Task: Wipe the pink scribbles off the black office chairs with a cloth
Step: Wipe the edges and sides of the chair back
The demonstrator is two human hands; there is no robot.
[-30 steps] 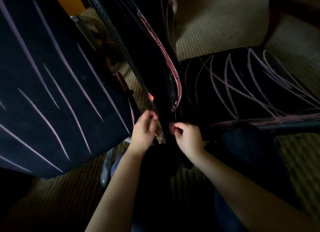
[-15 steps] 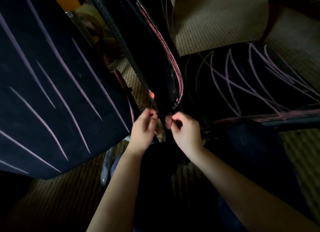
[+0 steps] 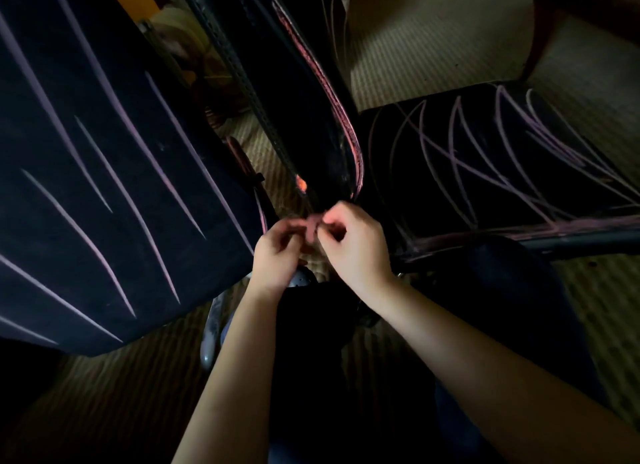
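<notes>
Pink scribbles (image 3: 450, 144) untouched; just below the chair back (image 3: 294, 99), left hand (image 3: 280, 252) and right hand (image 3: 353, 245) have drawn together, both curled, holding what I cannot tell; wiping unstarted

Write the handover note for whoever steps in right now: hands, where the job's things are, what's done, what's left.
Left hand and right hand: fingertips meet between the chairs, pinching a small pinkish bit. It is too dim to tell what that is.
Cloth: none that I can make out.
Left chair: long pink strokes across the black fabric.
Right chair seat: dense pink scribbles.
Middle backrest: pink line along its edge.
Done: no wiped patch shows.
Left: all three marked surfaces.
</notes>
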